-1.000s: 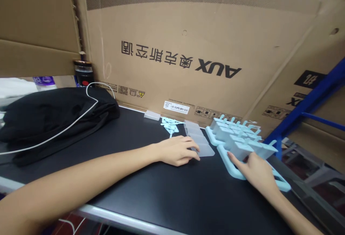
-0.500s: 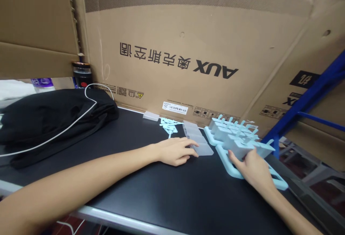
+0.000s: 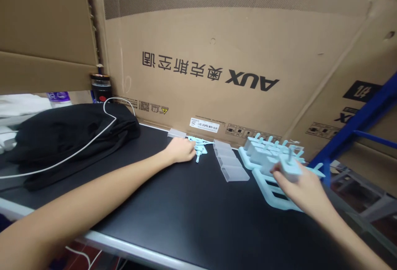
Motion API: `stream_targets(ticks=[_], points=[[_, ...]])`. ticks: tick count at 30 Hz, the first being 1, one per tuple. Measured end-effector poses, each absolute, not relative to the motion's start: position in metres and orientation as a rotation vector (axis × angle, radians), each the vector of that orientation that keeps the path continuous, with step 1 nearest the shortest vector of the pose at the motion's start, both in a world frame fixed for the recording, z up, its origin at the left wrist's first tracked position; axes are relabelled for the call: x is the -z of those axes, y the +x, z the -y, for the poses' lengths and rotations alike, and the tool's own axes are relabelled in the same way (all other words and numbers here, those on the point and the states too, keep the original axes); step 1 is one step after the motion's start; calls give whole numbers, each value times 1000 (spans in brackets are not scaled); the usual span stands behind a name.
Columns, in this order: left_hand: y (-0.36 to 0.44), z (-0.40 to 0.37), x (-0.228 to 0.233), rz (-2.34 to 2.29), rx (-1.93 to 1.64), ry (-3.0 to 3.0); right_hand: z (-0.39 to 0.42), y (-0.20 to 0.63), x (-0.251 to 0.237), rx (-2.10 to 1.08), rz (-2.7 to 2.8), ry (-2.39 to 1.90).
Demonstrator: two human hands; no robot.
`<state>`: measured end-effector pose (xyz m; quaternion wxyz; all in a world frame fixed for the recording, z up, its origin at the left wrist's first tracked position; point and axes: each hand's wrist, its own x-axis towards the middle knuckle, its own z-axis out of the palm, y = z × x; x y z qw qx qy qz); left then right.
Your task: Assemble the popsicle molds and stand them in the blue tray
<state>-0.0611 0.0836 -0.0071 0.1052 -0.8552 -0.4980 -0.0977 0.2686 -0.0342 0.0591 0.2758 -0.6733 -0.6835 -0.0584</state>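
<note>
My right hand (image 3: 305,185) grips one light blue popsicle mold (image 3: 289,170) with a stick on its top, tilted above the front of a light blue mold rack (image 3: 266,191). Behind it, several more popsicle molds (image 3: 257,152) stand in the rack with their sticks upward. My left hand (image 3: 180,151) is curled at the left edge of a pile of light blue popsicle sticks (image 3: 201,149); its fingertips are partly hidden, so what they pinch cannot be made out. Between both hands lies a clear plastic mold sleeve tray (image 3: 231,164) with several sections.
A small clear plastic piece (image 3: 176,133) lies by the back edge. A black cloth bag (image 3: 74,137) with a white cable (image 3: 93,144) across it fills the left, near a dark jar (image 3: 101,88). A large cardboard box (image 3: 186,34) walls the back; a blue metal post (image 3: 359,117) stands right.
My left hand has moved left from the clear tray to the stick pile, its fingers now curled. My right hand has raised a popsicle mold at the rack's front. The view has shifted slightly.
</note>
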Motion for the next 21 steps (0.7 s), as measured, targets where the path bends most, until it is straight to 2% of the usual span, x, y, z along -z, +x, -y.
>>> stream_targets(ticks=[3, 9, 14, 21], points=[[-77, -100, 10, 1631, 240, -2450, 10, 235, -78, 109, 2095, -1822], [-76, -105, 14, 1662, 185, -2466, -56, 172, -91, 315, 2506, -2021], [-76, -105, 13, 1624, 191, -2507, -75, 157, -84, 283, 2590, -2010], [-78, -108, 17, 1604, 209, -2523, -84, 148, -86, 482, 2656, -1863]])
